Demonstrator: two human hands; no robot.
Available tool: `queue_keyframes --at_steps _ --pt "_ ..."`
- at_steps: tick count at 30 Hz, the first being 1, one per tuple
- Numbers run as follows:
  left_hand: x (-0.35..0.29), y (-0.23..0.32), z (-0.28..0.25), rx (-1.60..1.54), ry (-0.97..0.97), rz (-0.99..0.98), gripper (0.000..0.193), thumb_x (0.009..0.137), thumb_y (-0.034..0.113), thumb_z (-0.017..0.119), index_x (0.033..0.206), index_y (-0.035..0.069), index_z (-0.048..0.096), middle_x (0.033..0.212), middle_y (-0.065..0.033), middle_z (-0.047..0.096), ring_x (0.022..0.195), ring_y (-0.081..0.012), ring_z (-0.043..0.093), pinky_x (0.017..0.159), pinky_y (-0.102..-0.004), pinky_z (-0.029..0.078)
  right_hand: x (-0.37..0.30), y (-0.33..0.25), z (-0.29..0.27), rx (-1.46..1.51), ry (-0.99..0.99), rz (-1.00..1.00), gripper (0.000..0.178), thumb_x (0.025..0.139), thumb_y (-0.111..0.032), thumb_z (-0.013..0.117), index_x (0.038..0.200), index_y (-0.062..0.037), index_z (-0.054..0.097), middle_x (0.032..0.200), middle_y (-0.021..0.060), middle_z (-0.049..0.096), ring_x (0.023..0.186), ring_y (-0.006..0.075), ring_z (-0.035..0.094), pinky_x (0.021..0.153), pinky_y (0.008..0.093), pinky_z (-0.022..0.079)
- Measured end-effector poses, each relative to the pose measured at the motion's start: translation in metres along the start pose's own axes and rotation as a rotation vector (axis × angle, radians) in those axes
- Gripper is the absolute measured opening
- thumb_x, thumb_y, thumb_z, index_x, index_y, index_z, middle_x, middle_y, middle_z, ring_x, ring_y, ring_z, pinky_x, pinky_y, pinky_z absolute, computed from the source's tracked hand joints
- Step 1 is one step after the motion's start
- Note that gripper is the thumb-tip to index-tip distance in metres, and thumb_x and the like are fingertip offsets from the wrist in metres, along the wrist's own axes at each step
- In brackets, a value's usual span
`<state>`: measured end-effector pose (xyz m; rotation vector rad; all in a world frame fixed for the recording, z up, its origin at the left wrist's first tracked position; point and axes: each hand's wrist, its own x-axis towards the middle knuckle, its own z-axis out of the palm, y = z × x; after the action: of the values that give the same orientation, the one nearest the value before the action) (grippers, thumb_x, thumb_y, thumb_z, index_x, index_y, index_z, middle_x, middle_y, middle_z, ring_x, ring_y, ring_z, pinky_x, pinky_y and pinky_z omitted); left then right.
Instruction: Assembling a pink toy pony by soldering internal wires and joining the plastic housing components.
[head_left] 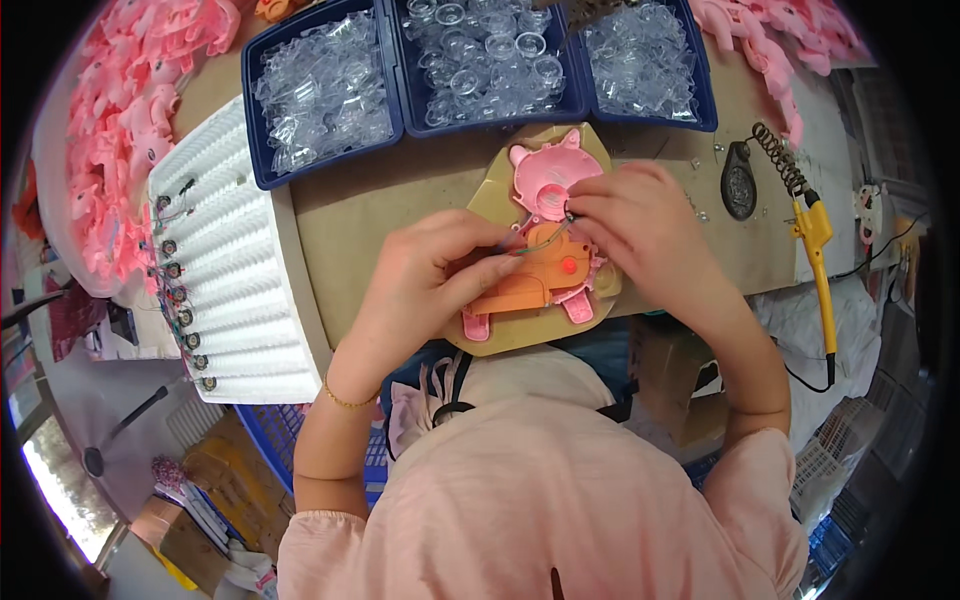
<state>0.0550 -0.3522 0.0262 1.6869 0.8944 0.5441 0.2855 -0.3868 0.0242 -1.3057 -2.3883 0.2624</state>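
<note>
In front of me a pink animal-shaped toy shell [556, 172] lies with its hollow side up on a yellowish board [488, 208]. An orange plastic part [515, 290] with a round red button sits over the shell's body. Thin wires [540, 243] run across it between my hands. My left hand [425, 275] pinches the wires near the orange part. With closed fingertips my right hand [640, 225] holds a small dark part at the wires' other end, just below the round opening in the shell's head. The fingers partly hide that small part.
Blue bins [400, 90] of clear plastic pieces line the back. A white ribbed tray [240, 270] with small wired round parts stands left. Pink toy shells [125, 130] pile at far left and back right. A yellow soldering iron [818, 250] hangs right, beside a dark oval object [739, 182].
</note>
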Motion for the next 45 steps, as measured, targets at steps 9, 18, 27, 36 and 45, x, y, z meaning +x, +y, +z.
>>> queue_keyframes --at_steps 9,18,27,36,45 --pt "-0.002 -0.007 0.002 0.054 0.079 0.001 0.014 0.08 0.009 0.065 0.092 0.0 0.065 0.079 -0.0093 0.059 0.067 -0.0185 0.057 0.06 -0.0287 0.045 0.012 -0.014 -0.01 -0.063 -0.148 0.309 0.014 0.075 -0.013 0.065 0.086 -0.005 0.06 0.086 0.0073 0.054 0.082 0.027 0.051 0.074 0.0365 0.038" --pt "-0.003 -0.013 0.007 -0.01 0.12 -0.018 0.015 0.08 0.01 0.065 0.09 0.0 0.064 0.076 -0.0086 0.057 0.063 -0.0179 0.054 0.058 -0.0287 0.043 0.025 -0.003 0.005 0.105 -0.078 0.139 0.011 0.073 -0.009 0.064 0.081 -0.0059 0.058 0.08 0.0058 0.056 0.078 0.0253 0.052 0.074 0.0362 0.038" --pt "-0.003 -0.009 0.004 -0.036 0.081 -0.082 0.013 0.082 0.009 0.065 0.089 -0.003 0.064 0.078 -0.0032 0.057 0.069 -0.0078 0.053 0.062 -0.0211 0.042 0.045 -0.009 0.002 0.044 -0.245 0.142 0.007 0.071 -0.005 0.061 0.073 -0.0041 0.054 0.067 0.0106 0.055 0.07 0.0285 0.056 0.065 0.0378 0.041" --pt "-0.005 -0.015 0.012 -0.074 0.162 -0.081 0.015 0.081 0.011 0.066 0.09 -0.002 0.065 0.073 -0.0055 0.056 0.061 -0.0093 0.053 0.055 -0.0235 0.042 0.045 0.012 0.0 0.238 -0.371 0.162 0.009 0.071 -0.005 0.063 0.075 -0.0006 0.056 0.07 0.0127 0.058 0.071 0.0285 0.061 0.061 0.0368 0.047" --pt "0.003 -0.02 0.006 -0.011 0.139 -0.011 0.014 0.08 0.01 0.067 0.088 -0.002 0.064 0.072 -0.0068 0.056 0.059 -0.0107 0.054 0.054 -0.024 0.042 0.053 0.0 0.0 0.102 -0.351 0.204 0.008 0.071 -0.007 0.062 0.074 -0.001 0.058 0.069 0.0121 0.058 0.067 0.0271 0.061 0.06 0.0381 0.047"
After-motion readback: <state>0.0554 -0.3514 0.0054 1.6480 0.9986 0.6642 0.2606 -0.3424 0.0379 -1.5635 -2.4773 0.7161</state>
